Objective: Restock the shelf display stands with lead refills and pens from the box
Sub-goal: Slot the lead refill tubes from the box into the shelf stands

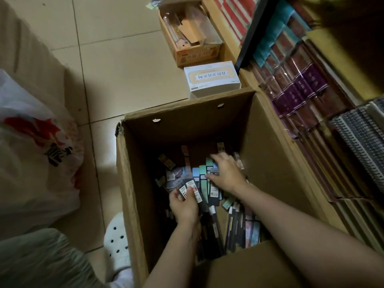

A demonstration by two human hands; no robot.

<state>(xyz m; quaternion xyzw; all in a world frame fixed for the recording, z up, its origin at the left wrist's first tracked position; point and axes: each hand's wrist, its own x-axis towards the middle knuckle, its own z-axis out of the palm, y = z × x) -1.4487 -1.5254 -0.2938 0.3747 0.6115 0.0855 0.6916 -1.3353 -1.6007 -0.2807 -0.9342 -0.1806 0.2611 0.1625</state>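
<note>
Your left hand (184, 204) is down inside the tall open brown cardboard box (133, 183), fingers and thumb curled round a small stack of flat black lead refill packs with white and red labels (192, 191). Just to its right, your right hand (226, 173) reaches deeper, fingers spread and bent over upright pale blue and green slim packets (202, 177), touching their tops; whether it grips one you cannot tell. Both forearms cross the box's near edge, with bare cardboard wall on either side. Loose dark pens and packets (234, 221) cover the box floor. Right of the box, touching its wall, wooden shelves hold wrapped purple and maroon notebooks (299, 88). Beyond the far edge sits a white printed carton (214, 80); open beige tiled floor (124, 69) lies left.
</note>
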